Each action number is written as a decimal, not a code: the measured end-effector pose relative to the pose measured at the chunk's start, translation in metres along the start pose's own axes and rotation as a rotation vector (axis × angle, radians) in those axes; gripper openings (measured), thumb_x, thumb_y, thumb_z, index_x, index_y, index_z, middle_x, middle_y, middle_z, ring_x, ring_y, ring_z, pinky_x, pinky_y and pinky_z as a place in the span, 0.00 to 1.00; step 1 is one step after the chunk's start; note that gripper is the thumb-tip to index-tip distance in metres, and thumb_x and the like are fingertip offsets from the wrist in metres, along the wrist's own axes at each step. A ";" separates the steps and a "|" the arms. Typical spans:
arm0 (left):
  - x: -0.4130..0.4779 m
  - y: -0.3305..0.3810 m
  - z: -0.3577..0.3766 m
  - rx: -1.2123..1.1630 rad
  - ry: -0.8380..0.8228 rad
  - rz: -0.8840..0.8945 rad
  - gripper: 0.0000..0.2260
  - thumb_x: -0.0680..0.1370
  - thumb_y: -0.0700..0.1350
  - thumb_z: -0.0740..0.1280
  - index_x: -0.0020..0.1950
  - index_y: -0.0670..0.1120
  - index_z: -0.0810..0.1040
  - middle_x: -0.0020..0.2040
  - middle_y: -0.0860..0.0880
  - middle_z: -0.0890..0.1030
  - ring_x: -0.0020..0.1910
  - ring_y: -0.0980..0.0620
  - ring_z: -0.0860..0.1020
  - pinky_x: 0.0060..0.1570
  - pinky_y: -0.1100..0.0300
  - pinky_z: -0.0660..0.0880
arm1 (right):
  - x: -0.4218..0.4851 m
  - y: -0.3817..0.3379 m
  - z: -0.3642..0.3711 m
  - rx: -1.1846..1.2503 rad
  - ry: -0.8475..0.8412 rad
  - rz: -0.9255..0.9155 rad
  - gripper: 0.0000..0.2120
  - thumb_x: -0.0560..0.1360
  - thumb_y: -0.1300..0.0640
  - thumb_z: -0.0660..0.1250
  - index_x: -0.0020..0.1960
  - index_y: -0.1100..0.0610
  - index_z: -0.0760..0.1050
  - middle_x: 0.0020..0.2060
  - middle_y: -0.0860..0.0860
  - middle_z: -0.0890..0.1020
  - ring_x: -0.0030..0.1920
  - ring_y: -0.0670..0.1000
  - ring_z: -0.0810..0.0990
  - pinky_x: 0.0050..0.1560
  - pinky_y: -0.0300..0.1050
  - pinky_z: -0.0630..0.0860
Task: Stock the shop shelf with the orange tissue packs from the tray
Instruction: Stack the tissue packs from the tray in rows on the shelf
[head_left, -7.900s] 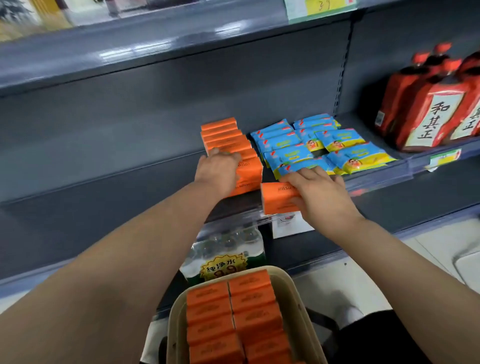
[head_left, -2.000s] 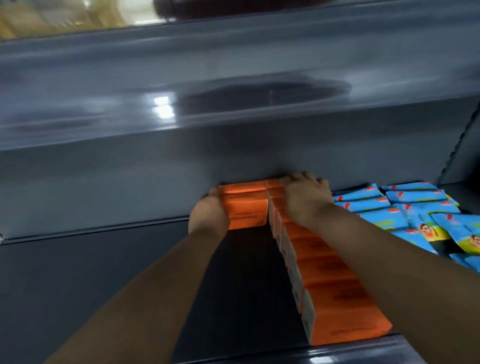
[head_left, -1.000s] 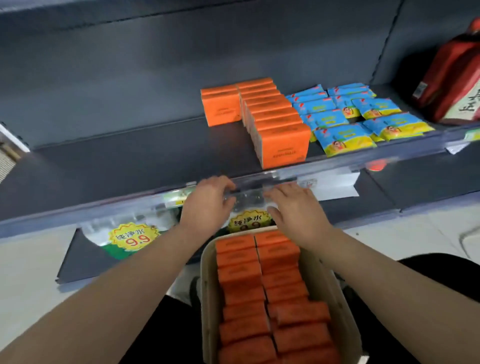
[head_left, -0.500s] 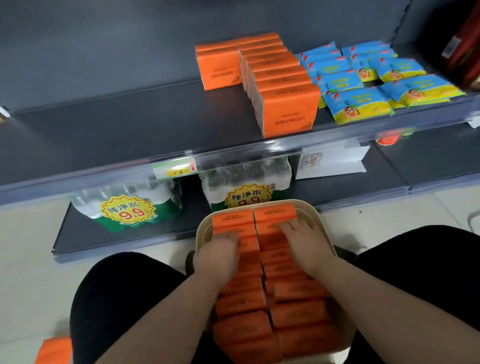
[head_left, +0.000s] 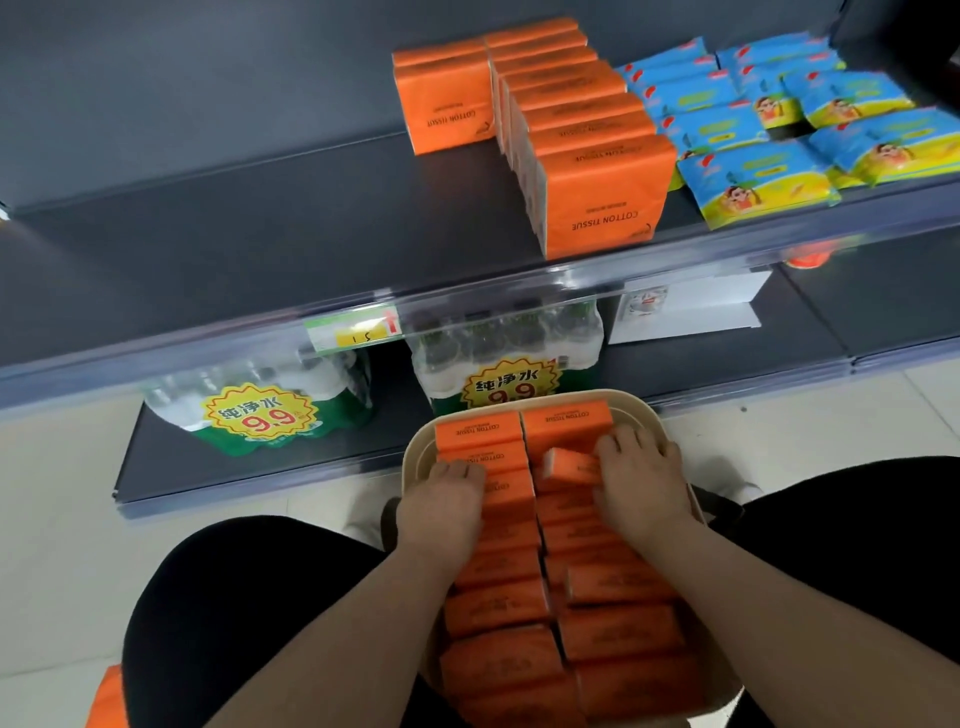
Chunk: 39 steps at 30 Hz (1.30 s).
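A beige tray (head_left: 411, 460) sits between my knees, holding two columns of orange tissue packs (head_left: 498, 605). My left hand (head_left: 444, 506) curls its fingers over a pack (head_left: 506, 491) in the left column. My right hand (head_left: 641, 480) grips a pack (head_left: 569, 464) in the right column, and that pack is tilted up out of its row. On the dark shelf (head_left: 260, 234) above, a row of orange packs (head_left: 602, 200) runs front to back. One more orange pack (head_left: 444, 101) stands at the back, left of the row.
Blue and yellow wipe packs (head_left: 753, 176) lie right of the orange row. The lower shelf holds shrink-wrapped water bottles with 9.9 labels (head_left: 260, 413) and a white box (head_left: 685, 301). The shelf edge has a clear rail with a price tag (head_left: 353, 332). An orange thing (head_left: 106, 701) lies on the floor at bottom left.
Both hands came down from the shelf's back to the tray. Since half a second ago, the right hand has tipped one pack up out of its column.
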<state>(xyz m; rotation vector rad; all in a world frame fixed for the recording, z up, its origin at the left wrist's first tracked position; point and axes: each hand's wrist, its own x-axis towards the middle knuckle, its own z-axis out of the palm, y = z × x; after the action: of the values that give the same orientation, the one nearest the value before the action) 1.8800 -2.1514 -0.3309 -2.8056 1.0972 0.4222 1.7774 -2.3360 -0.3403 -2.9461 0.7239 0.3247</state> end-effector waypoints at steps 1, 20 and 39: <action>0.003 0.001 0.002 0.029 -0.001 0.020 0.16 0.76 0.44 0.63 0.64 0.49 0.69 0.63 0.48 0.73 0.63 0.48 0.70 0.58 0.53 0.72 | -0.003 0.002 -0.001 0.028 0.003 0.028 0.13 0.77 0.51 0.58 0.60 0.50 0.68 0.59 0.51 0.73 0.62 0.54 0.69 0.61 0.54 0.65; -0.032 0.005 -0.047 -0.140 0.182 0.016 0.17 0.75 0.44 0.61 0.63 0.46 0.63 0.51 0.45 0.79 0.49 0.44 0.78 0.43 0.54 0.72 | -0.032 0.008 -0.069 0.012 0.202 -0.071 0.18 0.73 0.56 0.61 0.63 0.50 0.68 0.60 0.49 0.75 0.61 0.53 0.71 0.57 0.51 0.66; 0.043 -0.041 -0.271 -0.220 0.386 -0.173 0.14 0.75 0.43 0.63 0.60 0.45 0.69 0.56 0.42 0.78 0.57 0.40 0.77 0.51 0.51 0.73 | 0.037 0.003 -0.284 0.058 0.600 -0.044 0.20 0.76 0.55 0.64 0.67 0.54 0.67 0.61 0.55 0.74 0.63 0.59 0.70 0.60 0.55 0.64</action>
<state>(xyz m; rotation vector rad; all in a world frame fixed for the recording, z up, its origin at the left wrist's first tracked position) 1.9973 -2.2013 -0.0846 -3.2376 0.8976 -0.0219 1.8601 -2.3948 -0.0728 -2.9982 0.6948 -0.5995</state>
